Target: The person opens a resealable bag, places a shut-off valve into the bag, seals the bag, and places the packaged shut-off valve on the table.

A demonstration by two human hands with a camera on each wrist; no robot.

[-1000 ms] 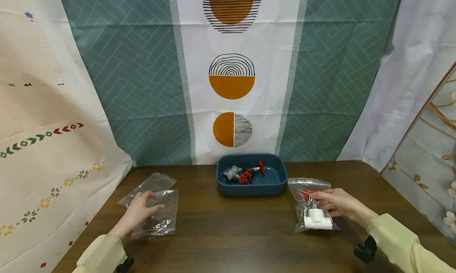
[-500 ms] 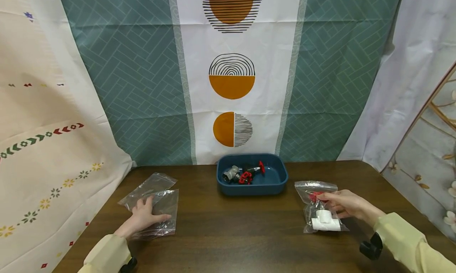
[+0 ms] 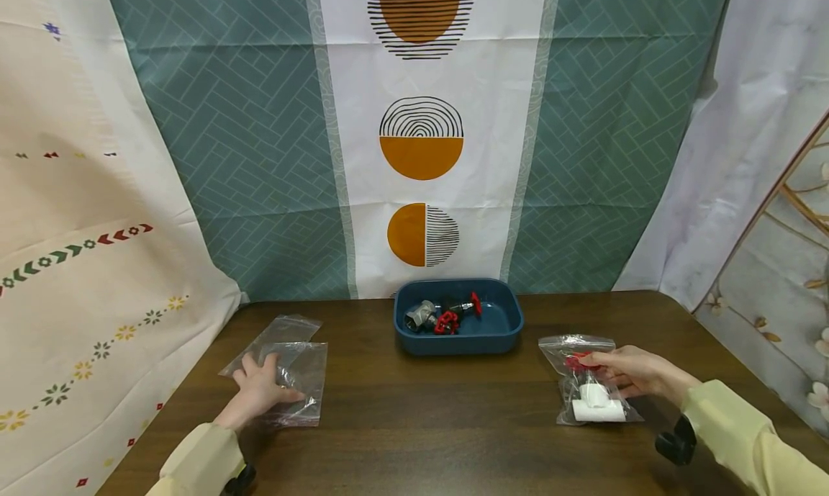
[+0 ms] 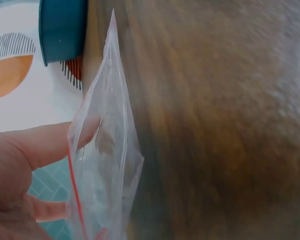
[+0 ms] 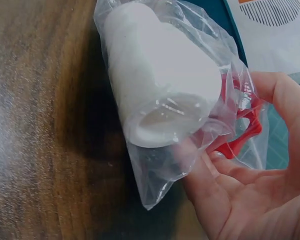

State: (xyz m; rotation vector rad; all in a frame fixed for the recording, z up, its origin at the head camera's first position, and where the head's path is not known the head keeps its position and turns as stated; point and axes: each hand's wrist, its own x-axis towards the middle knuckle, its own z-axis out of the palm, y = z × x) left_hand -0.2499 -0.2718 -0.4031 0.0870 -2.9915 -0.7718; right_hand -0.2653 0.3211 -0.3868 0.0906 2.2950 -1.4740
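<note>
My left hand [image 3: 257, 394] rests with fingers spread on two clear zip bags that overlap at the table's left; the front bag [image 3: 309, 377] partly covers the rear bag [image 3: 288, 329]. In the left wrist view, a bag [image 4: 102, 175] with a red seal line stands up against the thumb and fingers. On the right side, my right hand [image 3: 637, 372] grips a filled zip bag [image 3: 563, 346] by its upper part. Inside it are a white tee pipe fitting [image 3: 599, 409] and a valve with a red handwheel [image 5: 247, 132], which the fingers pinch through the plastic.
A blue bin [image 3: 458, 345] stands at the table's back middle. It holds metal valves [image 3: 447, 322] with red handwheels and a grey metal fitting [image 3: 421, 314]. Behind the brown wooden table [image 3: 427, 424] hangs a patterned curtain [image 3: 272, 158].
The right hand has moved slightly right and nearer with the filled bag. The left hand's fingers have spread out over the bags, and the hand has shifted slightly right.
</note>
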